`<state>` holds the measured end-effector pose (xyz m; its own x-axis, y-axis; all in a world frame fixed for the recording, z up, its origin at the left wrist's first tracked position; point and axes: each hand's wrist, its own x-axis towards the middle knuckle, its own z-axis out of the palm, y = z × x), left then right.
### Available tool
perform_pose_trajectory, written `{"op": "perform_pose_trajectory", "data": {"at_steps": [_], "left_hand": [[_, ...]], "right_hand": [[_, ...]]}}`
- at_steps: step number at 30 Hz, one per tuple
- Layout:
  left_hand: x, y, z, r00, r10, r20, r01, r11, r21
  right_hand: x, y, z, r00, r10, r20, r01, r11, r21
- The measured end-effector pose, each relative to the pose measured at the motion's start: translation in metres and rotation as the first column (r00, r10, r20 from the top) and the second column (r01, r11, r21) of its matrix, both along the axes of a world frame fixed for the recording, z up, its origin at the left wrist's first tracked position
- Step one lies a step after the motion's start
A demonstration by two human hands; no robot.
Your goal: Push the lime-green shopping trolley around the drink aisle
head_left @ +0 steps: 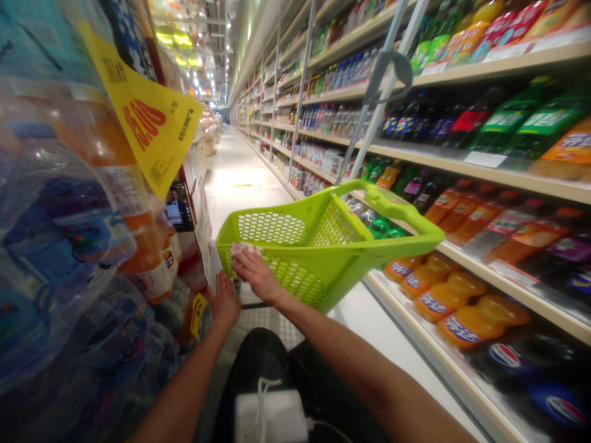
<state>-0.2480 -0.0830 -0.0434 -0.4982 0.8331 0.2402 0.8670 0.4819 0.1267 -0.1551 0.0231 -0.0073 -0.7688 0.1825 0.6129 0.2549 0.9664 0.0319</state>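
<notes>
Cloth (241, 247), pale and crumpled, was held by the right hand (255, 271) against the near side of a green basket (318, 251), close to its left end. The left hand (225, 300) was released, fingers straight, just beside that end; whether it touched the basket was hard to tell through the blur. Shelves (503, 169) of bottles stood right of the basket, a yellow price sign (154, 123) hung left, and a white box (270, 417) showed near.
</notes>
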Motion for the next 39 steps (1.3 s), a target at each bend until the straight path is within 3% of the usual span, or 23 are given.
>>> {"op": "perform_pose_trajectory", "data": {"at_steps": [2,4,9,12,14,17,20,22,29,31,34,39], "left_hand": [[0.004,0.002,0.003,1.000,-0.003,0.003,0.003,1.000,0.004],[0.008,0.003,0.003,1.000,-0.025,-0.006,0.025,1.000,0.008],[0.013,0.001,-0.001,0.995,-0.093,-0.020,0.093,0.996,0.005],[0.014,0.000,-0.002,0.994,-0.103,-0.029,0.103,0.995,0.001],[0.015,0.002,-0.001,0.993,-0.108,-0.040,0.108,0.994,-0.001],[0.022,0.006,0.002,0.992,-0.116,-0.041,0.116,0.993,0.000],[0.032,0.012,0.005,0.991,-0.130,-0.041,0.130,0.992,-0.004],[0.039,0.013,0.008,0.986,-0.159,-0.049,0.159,0.987,-0.010],[0.060,0.012,0.018,0.964,-0.261,-0.050,0.258,0.965,-0.051],[0.067,0.013,0.022,0.956,-0.290,-0.046,0.286,0.955,-0.073],[0.077,0.017,0.029,0.941,-0.334,-0.060,0.330,0.941,-0.074],[0.084,0.026,0.043,0.938,-0.340,-0.066,0.338,0.940,-0.046]], "right_hand": [[0.003,0.005,0.008,0.998,-0.059,-0.024,0.059,0.998,0.007],[0.007,0.010,0.002,0.994,-0.112,0.013,0.113,0.994,-0.013],[0.020,0.008,-0.045,0.978,-0.147,0.146,0.157,0.986,-0.059],[0.032,0.000,-0.058,0.978,-0.134,0.159,0.146,0.987,-0.069],[0.040,-0.003,-0.050,0.988,-0.097,0.120,0.103,0.994,-0.047],[0.050,-0.002,-0.024,0.998,-0.064,0.011,0.064,0.998,0.019],[0.056,0.008,-0.003,0.990,-0.132,-0.055,0.134,0.991,0.028],[0.061,0.015,-0.003,0.980,-0.195,-0.041,0.195,0.981,0.006],[0.094,0.010,-0.065,0.959,-0.248,0.140,0.258,0.964,-0.056],[0.105,0.003,-0.073,0.952,-0.251,0.174,0.268,0.960,-0.084],[0.116,-0.001,-0.059,0.968,-0.219,0.123,0.230,0.970,-0.082],[0.117,0.010,-0.002,0.975,-0.215,-0.049,0.215,0.977,-0.005]]}}
